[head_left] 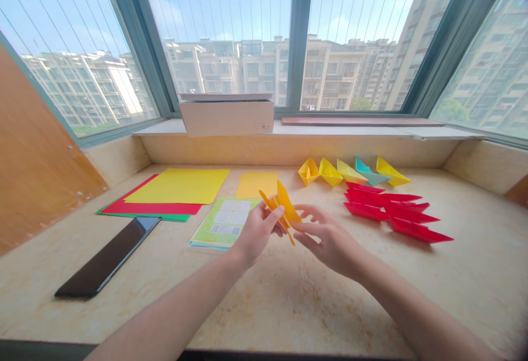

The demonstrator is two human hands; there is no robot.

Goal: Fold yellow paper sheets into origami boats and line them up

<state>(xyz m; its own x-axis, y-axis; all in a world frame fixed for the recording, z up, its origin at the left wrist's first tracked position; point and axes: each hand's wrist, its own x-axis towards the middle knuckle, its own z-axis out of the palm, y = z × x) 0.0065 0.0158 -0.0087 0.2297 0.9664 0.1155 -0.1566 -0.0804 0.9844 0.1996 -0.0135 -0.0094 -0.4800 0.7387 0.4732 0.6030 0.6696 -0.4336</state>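
My left hand (260, 230) is closed on a piece of folded orange-yellow paper (291, 207), its thumb pressed on the near flap. The paper is held above the counter, with its flaps standing apart. From the right, my right hand (328, 234) reaches the same paper with bent fingers; its fingertips meet the lower right edge, and part of the contact is hidden. Beneath and left of the hands lies a green patterned paper pack (225, 219) with a label. Behind it is a flat orange-yellow sheet (256, 184).
Yellow (177, 186), red and green sheets lie stacked at left, near a black phone (109, 256). Several yellow and teal paper boats (330, 171) line the back right; several red paper boats (418, 230) sit before them. A white box (226, 116) stands on the windowsill.
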